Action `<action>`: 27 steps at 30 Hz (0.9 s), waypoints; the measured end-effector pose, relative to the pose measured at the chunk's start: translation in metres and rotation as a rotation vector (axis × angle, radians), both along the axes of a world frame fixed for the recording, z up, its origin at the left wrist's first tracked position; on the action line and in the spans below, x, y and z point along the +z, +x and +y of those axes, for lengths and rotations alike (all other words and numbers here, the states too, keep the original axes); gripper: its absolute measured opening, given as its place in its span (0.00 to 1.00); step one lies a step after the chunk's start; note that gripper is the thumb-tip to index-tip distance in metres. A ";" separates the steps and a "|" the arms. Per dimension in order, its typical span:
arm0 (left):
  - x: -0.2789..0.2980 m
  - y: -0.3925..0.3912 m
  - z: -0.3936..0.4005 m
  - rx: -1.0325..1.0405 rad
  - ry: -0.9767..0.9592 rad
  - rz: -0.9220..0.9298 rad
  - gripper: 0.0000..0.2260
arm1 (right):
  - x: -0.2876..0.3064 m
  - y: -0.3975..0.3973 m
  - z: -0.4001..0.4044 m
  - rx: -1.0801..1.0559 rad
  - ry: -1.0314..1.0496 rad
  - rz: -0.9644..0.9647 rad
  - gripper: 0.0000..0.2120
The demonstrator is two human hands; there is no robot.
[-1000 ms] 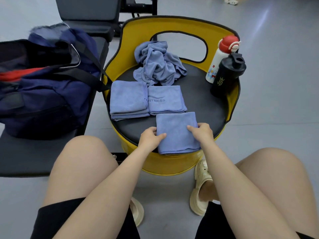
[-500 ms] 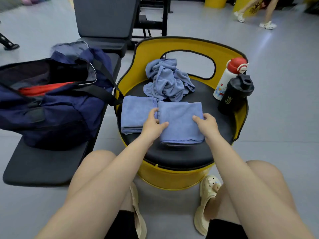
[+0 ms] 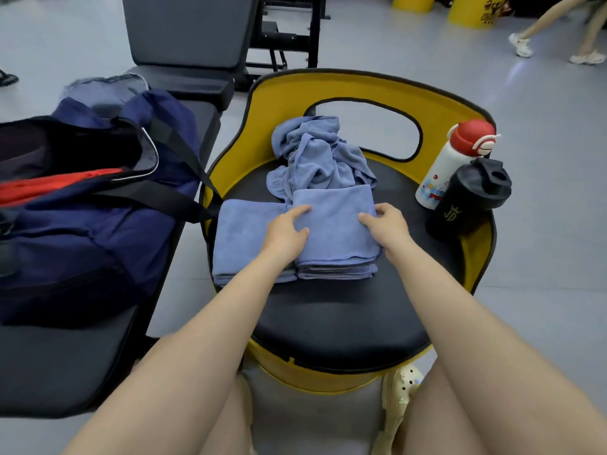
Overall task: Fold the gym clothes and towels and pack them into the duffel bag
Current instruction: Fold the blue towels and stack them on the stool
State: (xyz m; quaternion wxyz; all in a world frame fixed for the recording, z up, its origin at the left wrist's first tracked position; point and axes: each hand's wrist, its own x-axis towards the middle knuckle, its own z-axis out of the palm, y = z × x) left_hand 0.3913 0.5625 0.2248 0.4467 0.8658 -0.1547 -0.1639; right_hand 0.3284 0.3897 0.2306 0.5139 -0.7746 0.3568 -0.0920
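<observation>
On a gym's round black seat [image 3: 328, 323], both hands, left [image 3: 285, 229] and right [image 3: 387, 224], rest flat-fingered, grip open, on the stacked folded towel [image 3: 335, 224]; the crumpled towel [image 3: 318, 156] likely needs folding next.

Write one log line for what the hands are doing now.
left hand: on folded towel | right hand: on towel | crumpled towel: unfolded | duffel bag: open

I see both forearms reaching forward, roughly parallel. My left hand [image 3: 285, 232] lies palm down, fingers relaxed and slightly spread. My right hand [image 3: 385, 222] mirrors it (fingers lightly bent, thumb pointing inward). Both knees are visible below.
</observation>
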 end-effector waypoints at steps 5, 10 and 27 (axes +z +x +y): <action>-0.016 0.006 -0.008 -0.094 0.242 -0.095 0.21 | -0.025 0.004 -0.005 0.064 -0.105 0.101 0.18; -0.026 0.002 -0.015 -0.173 0.558 -0.451 0.21 | -0.035 -0.001 0.000 0.277 -0.684 0.192 0.28; -0.036 0.003 -0.019 -0.362 0.608 -0.356 0.24 | -0.044 -0.006 0.005 0.538 -0.686 0.251 0.27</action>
